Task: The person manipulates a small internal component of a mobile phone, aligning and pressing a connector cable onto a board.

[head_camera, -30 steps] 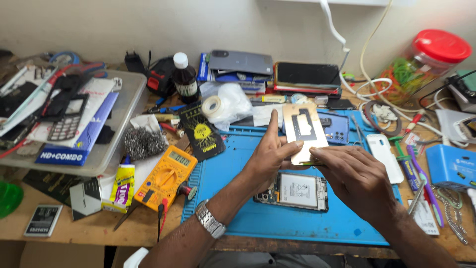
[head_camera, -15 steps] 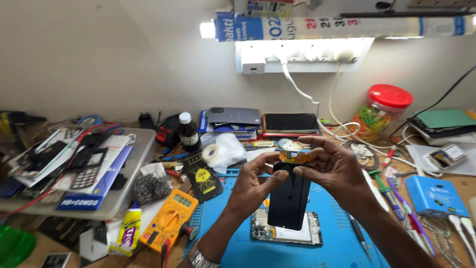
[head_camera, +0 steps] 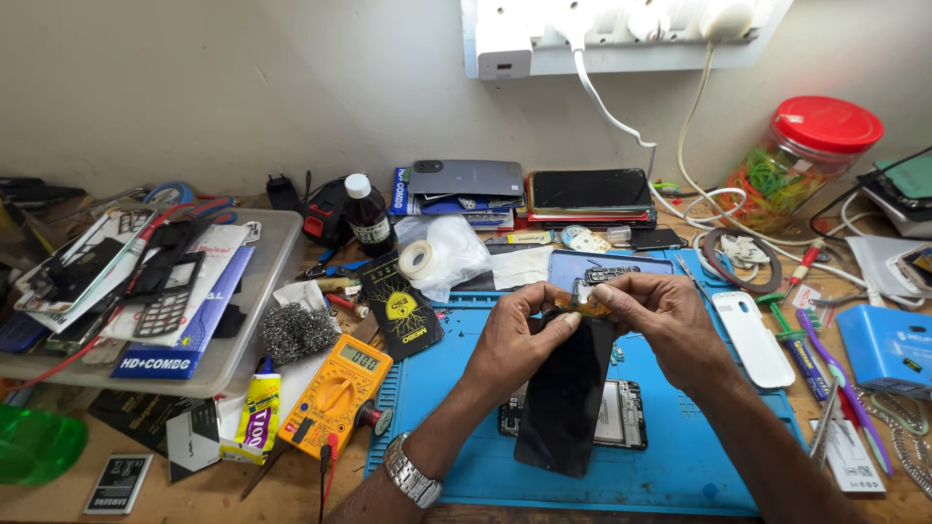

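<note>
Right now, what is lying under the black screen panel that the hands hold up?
Under the black panel an opened phone lies on the blue mat; its right part shows, with a pale battery. The panel covers its middle, so that cannot be seen.

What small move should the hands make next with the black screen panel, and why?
Probably lower the black screen panel toward the opened phone on the blue mat. Both the left hand and the right hand pinch its orange flex cable at the top, so the panel hangs from that thin part, above the phone.
</note>
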